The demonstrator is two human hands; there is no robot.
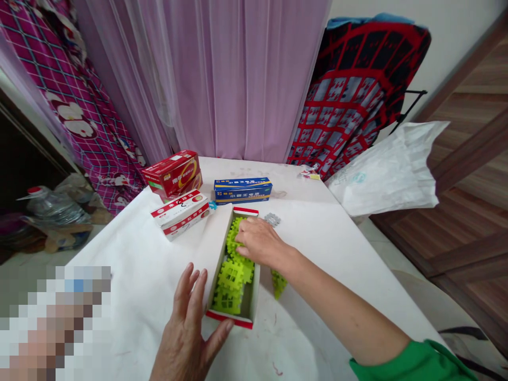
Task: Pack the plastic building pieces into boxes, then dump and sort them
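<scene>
A long open box with red end edges lies on the table, its lid flap folded out to the left. Inside it are several yellow-green plastic interlocking tiles with notched edges. My right hand reaches into the far half of the box, fingers curled down among the tiles; whether a tile is pinched is hidden. My left hand rests by the near left corner of the box, fingers spread, thumb near the front edge. Another yellow-green tile is partly hidden under my right forearm. A grey tile lies beyond my right wrist.
A blue box stands behind the open box. To the left are a red box and a white-and-red box, with a small blue piece beside it. A white bag hangs at the table's right edge.
</scene>
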